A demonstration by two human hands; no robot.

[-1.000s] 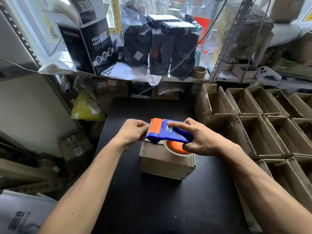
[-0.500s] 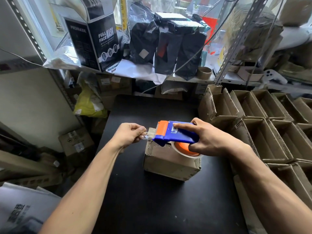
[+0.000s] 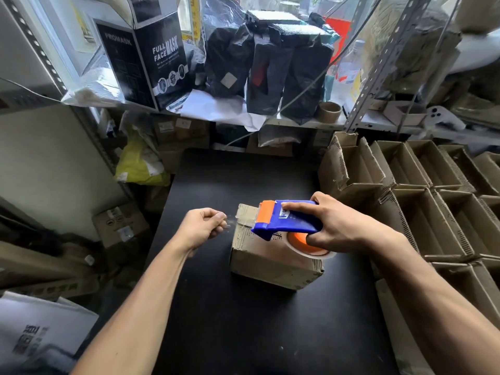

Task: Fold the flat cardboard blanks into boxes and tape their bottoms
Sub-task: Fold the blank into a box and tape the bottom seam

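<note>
Tape is being drawn out across the upturned box bottom!

The free end of clear tape (image 3: 231, 221) has been pulled leftward, well past the edge of the box (image 3: 270, 255), where a second ago it was only being picked at by the dispenser's mouth. It is pinched between the curled fingers of the left hand (image 3: 201, 228), while the blue-and-orange tape dispenser (image 3: 286, 219) is gripped from above by the right hand (image 3: 343, 226), resting on the box top. The box sits mid-bench (image 3: 243, 334) (finished open boxes (image 3: 422, 185) are ranked to the right). The strip looks ready to be laid down over the seam; sealing appears not yet done.
</note>
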